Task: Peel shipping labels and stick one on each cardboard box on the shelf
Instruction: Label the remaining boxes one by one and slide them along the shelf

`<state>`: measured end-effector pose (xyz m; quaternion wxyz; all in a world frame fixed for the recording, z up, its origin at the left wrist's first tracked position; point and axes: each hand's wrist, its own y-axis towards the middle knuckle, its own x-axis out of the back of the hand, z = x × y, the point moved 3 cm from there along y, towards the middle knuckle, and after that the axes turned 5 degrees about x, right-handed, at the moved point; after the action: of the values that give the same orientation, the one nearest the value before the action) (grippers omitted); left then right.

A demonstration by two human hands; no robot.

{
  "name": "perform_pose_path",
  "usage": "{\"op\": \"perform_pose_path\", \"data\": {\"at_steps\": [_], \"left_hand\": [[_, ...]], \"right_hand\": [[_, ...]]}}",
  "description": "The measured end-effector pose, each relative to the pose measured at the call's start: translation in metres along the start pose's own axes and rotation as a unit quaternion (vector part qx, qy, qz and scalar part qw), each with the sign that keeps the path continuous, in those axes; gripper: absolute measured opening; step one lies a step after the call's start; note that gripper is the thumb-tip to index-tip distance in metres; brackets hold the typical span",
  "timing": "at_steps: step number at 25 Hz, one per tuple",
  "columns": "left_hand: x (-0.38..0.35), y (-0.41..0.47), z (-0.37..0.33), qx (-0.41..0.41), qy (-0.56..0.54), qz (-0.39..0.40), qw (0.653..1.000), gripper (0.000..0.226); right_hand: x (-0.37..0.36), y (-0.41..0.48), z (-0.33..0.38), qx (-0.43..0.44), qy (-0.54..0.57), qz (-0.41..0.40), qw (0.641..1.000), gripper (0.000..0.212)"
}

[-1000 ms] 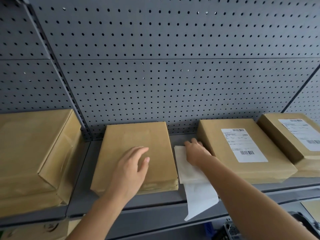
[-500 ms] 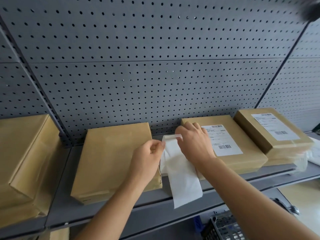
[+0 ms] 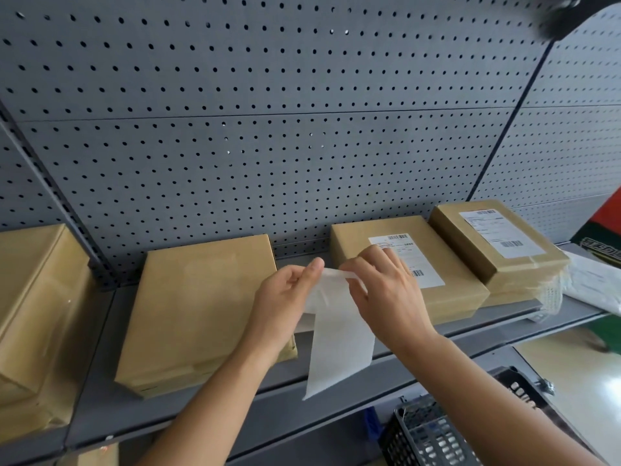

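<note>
Left hand: left hand [image 3: 285,297] pinched closed, thumb and forefinger gripping the top left corner of the label strip [image 3: 339,334]; it appears to act as the anchor side.
Right hand: right hand [image 3: 386,294] curled, fingertips closed on the top right edge of the same strip; probably working the label loose from its backing.
Label strip: held up in the gap between two boxes, above the shelf's front part; the loose tail hangs down past the shelf [image 3: 188,405] edge, so the strip hangs free of the shelf while the top is worked.
Unlabelled box: unlabelled box [image 3: 201,311] lies flat just left of the hands, top bare; likely the next target.
Labelled boxes: labelled box [image 3: 400,264] partly behind the right hand, second labelled box [image 3: 497,243] further right; both done.
Far-left box: far-left box [image 3: 33,314], no label visible.
Stage: peeling, not yet sticking.
Risk: the adhesive could fold onto itself if the corner springs free.
</note>
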<state>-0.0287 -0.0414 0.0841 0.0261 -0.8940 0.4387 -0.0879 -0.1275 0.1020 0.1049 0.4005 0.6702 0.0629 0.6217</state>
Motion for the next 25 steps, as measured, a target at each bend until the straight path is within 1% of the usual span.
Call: {"op": "perform_pose_path", "data": {"at_steps": [2, 4, 6, 8, 10, 12, 15, 18, 21, 25], "left_hand": [[-0.001, -0.004, 0.0, -0.004, -0.025, 0.022, 0.999, 0.029], [-0.001, -0.006, 0.002, -0.002, -0.046, 0.02, 0.999, 0.018], [-0.002, -0.01, 0.005, -0.004, -0.061, 0.01, 0.998, 0.009], [-0.002, -0.013, 0.009, -0.012, -0.075, 0.004, 0.997, 0.007], [-0.002, -0.014, 0.012, -0.021, -0.081, 0.005, 0.996, 0.008], [-0.004, -0.016, 0.014, -0.032, -0.078, 0.014, 0.996, 0.008], [-0.007, -0.019, 0.013, -0.041, -0.072, 0.028, 0.996, 0.008], [-0.006, -0.021, 0.012, -0.047, -0.075, 0.03, 0.996, 0.006], [-0.005, -0.02, 0.012, -0.044, -0.072, 0.027, 0.996, 0.008], [-0.006, -0.019, 0.017, -0.031, -0.046, 0.017, 0.998, 0.005]], "right_hand": [[0.0, -0.007, 0.001, 0.008, 0.012, 0.0, 1.0, 0.024], [-0.001, -0.011, 0.002, 0.018, 0.028, 0.006, 0.999, 0.028], [-0.002, -0.015, 0.001, 0.024, 0.046, 0.033, 0.998, 0.032], [0.0, -0.017, -0.001, 0.027, 0.079, 0.076, 0.994, 0.033], [0.004, -0.017, -0.002, 0.012, 0.136, 0.117, 0.984, 0.039], [0.007, -0.013, -0.002, -0.007, 0.182, 0.126, 0.975, 0.041], [0.006, -0.006, 0.001, 0.009, 0.203, 0.112, 0.973, 0.034], [0.002, 0.0, 0.003, 0.026, 0.223, 0.122, 0.967, 0.026], [0.0, 0.004, 0.001, 0.001, 0.239, 0.125, 0.963, 0.015], [0.001, 0.013, -0.002, -0.045, 0.204, 0.129, 0.969, 0.011]]}}
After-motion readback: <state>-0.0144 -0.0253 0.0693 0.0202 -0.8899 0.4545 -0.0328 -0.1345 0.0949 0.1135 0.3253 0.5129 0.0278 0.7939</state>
